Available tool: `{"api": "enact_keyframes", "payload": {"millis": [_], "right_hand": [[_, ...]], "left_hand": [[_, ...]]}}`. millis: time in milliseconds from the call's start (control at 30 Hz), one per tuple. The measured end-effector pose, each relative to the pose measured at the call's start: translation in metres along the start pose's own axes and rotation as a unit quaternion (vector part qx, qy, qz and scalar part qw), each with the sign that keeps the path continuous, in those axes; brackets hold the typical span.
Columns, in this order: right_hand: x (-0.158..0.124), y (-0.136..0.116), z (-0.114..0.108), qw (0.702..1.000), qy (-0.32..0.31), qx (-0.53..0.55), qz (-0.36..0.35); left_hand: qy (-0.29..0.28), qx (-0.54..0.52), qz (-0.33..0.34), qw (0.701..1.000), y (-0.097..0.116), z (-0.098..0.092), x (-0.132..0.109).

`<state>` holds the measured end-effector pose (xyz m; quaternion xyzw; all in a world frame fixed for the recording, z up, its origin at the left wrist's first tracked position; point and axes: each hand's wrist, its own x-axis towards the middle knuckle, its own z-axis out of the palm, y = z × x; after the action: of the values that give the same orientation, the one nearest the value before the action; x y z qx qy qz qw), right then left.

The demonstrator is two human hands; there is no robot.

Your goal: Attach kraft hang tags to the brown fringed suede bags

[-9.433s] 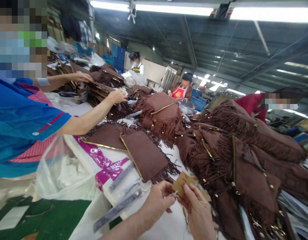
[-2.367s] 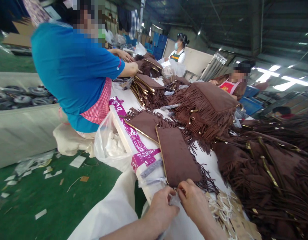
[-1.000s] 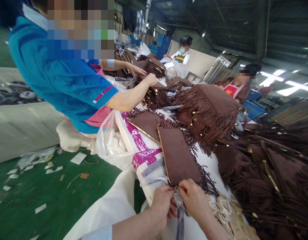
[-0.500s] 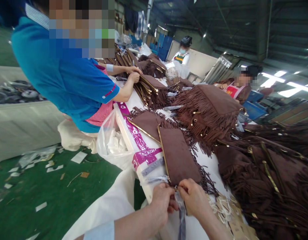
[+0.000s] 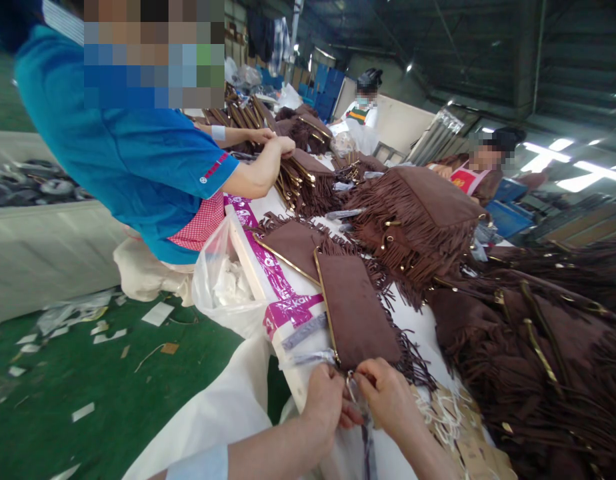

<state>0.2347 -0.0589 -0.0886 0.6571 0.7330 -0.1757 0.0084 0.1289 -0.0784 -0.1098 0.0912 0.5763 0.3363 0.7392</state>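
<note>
Grip pinched at the fingertips, the left hand (image 5: 331, 403) and right hand (image 5: 388, 395) hold the wrapped strap (image 5: 369, 445) near its clip (image 5: 349, 376), at the pouch (image 5: 361, 310) corner on the bench (image 5: 428, 347), light, limp and probably slippery, likely best held by that stiff metal.

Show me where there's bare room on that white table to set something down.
A narrow white strip lies between the nearest flat brown fringed bag and the large dark-brown fringed heap. A smaller patch separates the purple printed tape from the gold-edged brown stack. It's crowded around the left hand, right hand and tan cardboard tags.
</note>
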Motion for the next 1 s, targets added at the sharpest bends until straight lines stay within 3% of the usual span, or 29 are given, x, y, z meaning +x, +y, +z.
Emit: {"api": "enact_keyframes", "payload": {"millis": [767,1000], "right_hand": [[-0.0013,0.0045,0.0018,0.999,0.035,0.012,-0.011],[-0.003,0.0005,-0.0059,0.999,-0.01,0.048,-0.004]], "left_hand": [[-0.006,0.01,0.011,1.0,-0.0001,0.0008,0.0032],[-0.013,0.014,0.018,1.0,-0.0027,0.001,0.0053]]}}
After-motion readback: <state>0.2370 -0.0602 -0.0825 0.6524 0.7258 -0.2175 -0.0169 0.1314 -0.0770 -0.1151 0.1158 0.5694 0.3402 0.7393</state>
